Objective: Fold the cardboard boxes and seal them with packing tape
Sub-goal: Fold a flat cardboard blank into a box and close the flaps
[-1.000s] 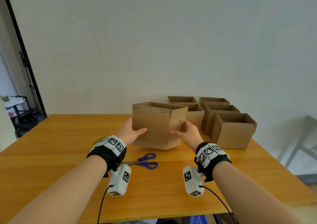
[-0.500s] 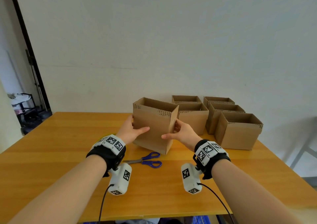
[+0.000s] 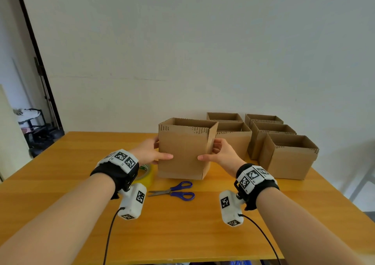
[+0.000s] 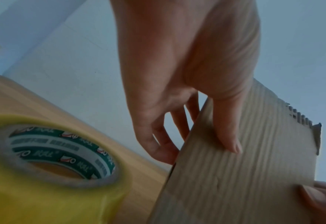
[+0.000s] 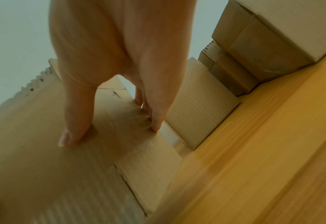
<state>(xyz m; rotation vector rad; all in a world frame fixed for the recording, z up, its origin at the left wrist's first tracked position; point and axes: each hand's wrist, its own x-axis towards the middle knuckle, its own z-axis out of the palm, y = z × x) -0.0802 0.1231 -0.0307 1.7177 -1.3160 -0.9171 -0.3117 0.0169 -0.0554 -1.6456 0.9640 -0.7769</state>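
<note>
two hands, left hand (image 3: 149, 153) and right hand (image 3: 220, 154), each grip holding open-topped box (image 3: 182, 155) by side edges

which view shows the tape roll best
The left wrist view: the tape roll fills the lower left, with its printed core visible, though blurred. In the head view only a yellow sliver shows on the table, behind the left hand's wrist. The right wrist view shows none of it.
</note>
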